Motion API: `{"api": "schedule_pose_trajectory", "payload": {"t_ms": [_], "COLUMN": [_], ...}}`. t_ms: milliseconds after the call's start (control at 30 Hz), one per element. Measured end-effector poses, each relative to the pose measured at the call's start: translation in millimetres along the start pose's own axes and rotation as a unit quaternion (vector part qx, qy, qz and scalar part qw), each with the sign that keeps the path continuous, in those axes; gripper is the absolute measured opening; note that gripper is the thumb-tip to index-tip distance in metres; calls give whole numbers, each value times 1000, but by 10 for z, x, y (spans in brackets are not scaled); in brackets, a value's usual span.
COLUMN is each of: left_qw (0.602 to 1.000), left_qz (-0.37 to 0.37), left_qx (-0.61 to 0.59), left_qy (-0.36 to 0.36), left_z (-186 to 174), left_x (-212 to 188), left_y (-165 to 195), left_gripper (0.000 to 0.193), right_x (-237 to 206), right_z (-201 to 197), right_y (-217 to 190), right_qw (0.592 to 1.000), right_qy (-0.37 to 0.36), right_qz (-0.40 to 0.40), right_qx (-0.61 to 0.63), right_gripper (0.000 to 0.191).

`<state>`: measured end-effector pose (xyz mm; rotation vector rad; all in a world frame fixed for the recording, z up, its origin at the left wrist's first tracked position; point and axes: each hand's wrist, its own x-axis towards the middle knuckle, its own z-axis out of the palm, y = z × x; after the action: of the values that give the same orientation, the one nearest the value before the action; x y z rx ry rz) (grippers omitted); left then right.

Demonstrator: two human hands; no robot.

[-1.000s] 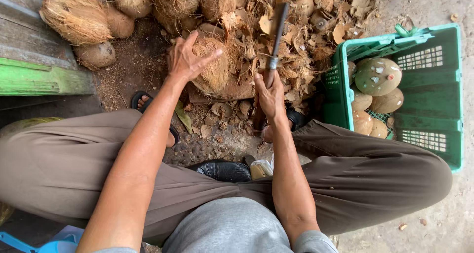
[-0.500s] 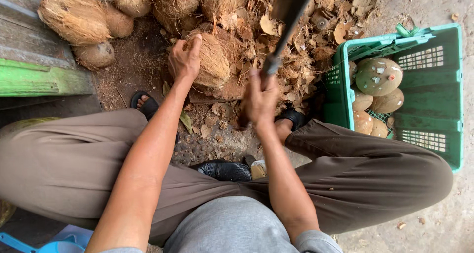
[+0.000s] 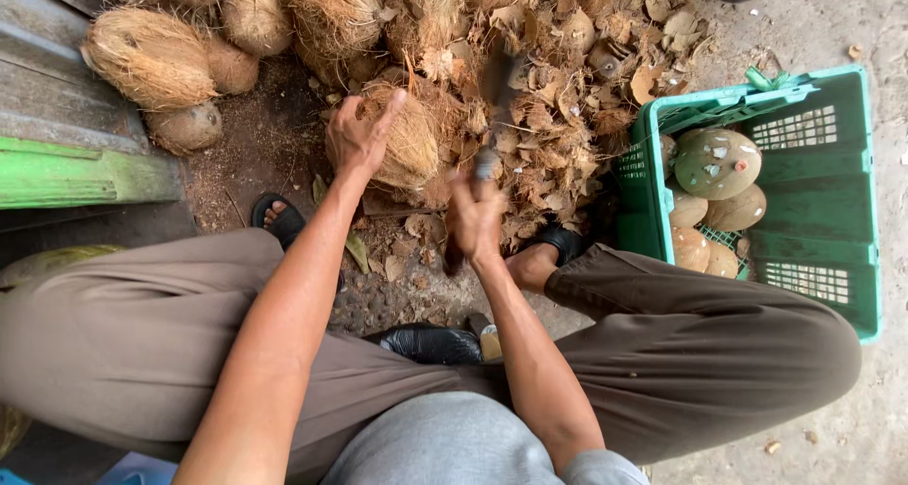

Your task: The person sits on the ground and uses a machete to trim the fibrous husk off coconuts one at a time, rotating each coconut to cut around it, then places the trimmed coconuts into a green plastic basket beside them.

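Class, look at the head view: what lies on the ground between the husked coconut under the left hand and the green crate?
In the head view, a heap of torn husk pieces fills the ground between the coconut under the left hand and the green crate.

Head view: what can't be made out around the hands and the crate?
- Blade: motion-blurred; its edge and contact with the husked coconut can't be told.
- Right hand: blurred, grip unclear.
- Green crate: lower coconuts hidden under the top ones.
- Left hand: palm side hidden.
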<state>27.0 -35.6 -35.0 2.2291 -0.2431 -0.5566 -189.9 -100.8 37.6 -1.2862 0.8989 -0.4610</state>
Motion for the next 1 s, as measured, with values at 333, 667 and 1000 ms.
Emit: {"api": "schedule_pose_trajectory", "payload": {"t_ms": [333, 667, 1000], "left_qw": [966, 993, 978], "left_qz": [135, -39, 198], "left_qx": [-193, -108, -18], "left_qy": [-102, 16, 56], "left_z": [-348, -3, 168], "left_x": [-235, -140, -27], "left_y": [23, 61, -204], "left_gripper": [121, 73, 58], "right_x": [172, -65, 51], "right_z": [-101, -128, -247], "right_y": [577, -22, 25], "right_qw": [962, 963, 993], "right_qy": [-94, -92, -64], "right_qz": [52, 40, -82], "right_qx": [-252, -252, -47], "right_gripper": [34, 40, 35]}}
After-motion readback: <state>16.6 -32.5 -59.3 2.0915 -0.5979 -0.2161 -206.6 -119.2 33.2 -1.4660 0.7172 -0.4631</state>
